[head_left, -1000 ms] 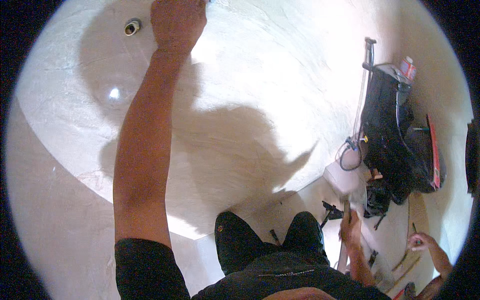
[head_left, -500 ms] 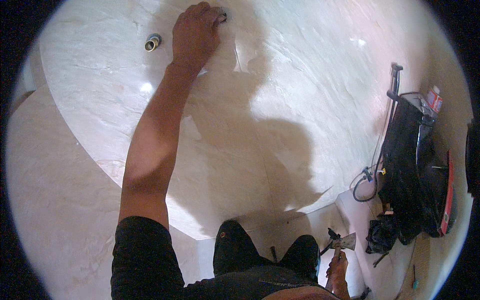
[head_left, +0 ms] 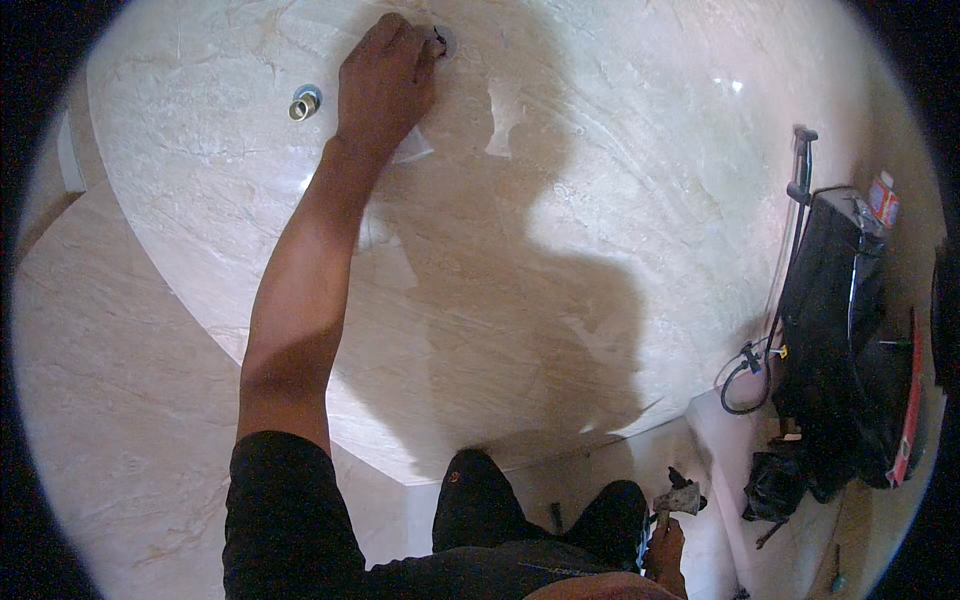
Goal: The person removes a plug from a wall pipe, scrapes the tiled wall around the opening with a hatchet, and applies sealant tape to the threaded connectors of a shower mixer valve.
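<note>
My left arm reaches up to the marbled tile wall point(head_left: 480, 250). There my left hand point(head_left: 385, 85) is closed, fingers bent, at the edge of a small round hole point(head_left: 441, 42) with something dark in it. Whatever the fingertips hold is too small to make out. Left of that hand, a brass pipe fitting point(head_left: 303, 104) sticks out of the wall. Low down beside my knee, my right hand point(head_left: 665, 555) is wrapped around the handle of a hatchet point(head_left: 678, 498), its metal head uppermost.
On the right, a black bag point(head_left: 825, 300) stands near a black hose point(head_left: 740, 402) and a wall-mounted shower holder point(head_left: 803, 160). A long red-edged tool point(head_left: 908, 430) leans there, with a black plastic bag point(head_left: 772, 485) below. A ledge runs along the wall's foot.
The view has shifted slightly. My left hand remains by the hole, its fingers drawn a little to the left of it. In my right hand the hatchet has turned and sits lower.
</note>
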`<state>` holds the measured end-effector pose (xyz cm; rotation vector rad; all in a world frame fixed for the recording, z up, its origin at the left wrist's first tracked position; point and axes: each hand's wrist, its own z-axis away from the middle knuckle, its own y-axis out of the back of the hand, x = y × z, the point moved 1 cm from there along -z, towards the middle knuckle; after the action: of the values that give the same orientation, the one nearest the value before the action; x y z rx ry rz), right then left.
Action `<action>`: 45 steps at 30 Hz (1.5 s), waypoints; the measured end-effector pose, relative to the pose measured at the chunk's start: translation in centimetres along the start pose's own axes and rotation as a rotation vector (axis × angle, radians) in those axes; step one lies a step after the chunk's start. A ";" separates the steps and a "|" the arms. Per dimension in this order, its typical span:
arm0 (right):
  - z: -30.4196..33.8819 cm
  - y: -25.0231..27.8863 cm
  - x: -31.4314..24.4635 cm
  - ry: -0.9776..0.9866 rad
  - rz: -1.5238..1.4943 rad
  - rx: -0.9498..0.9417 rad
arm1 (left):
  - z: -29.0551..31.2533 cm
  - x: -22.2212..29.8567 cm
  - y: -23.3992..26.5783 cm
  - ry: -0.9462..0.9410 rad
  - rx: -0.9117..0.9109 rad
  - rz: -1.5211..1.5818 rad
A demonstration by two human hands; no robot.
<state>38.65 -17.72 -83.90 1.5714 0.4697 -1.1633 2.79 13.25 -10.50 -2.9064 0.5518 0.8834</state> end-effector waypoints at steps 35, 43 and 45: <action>1.9 2.4 -9.1 0.001 0.061 -0.137 | -0.1 1.5 2.9 0.182 0.323 0.138; 3.5 2.9 -8.2 -0.063 0.067 -0.126 | 11.0 14.0 5.3 1.211 -0.056 1.141; 4.3 3.4 -9.9 -0.103 0.116 -0.144 | 14.3 18.1 3.8 1.464 -0.091 1.858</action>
<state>35.02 -20.12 -73.49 1.3896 0.3813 -1.0914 7.83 6.10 -32.17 -1.5820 3.0671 -1.6409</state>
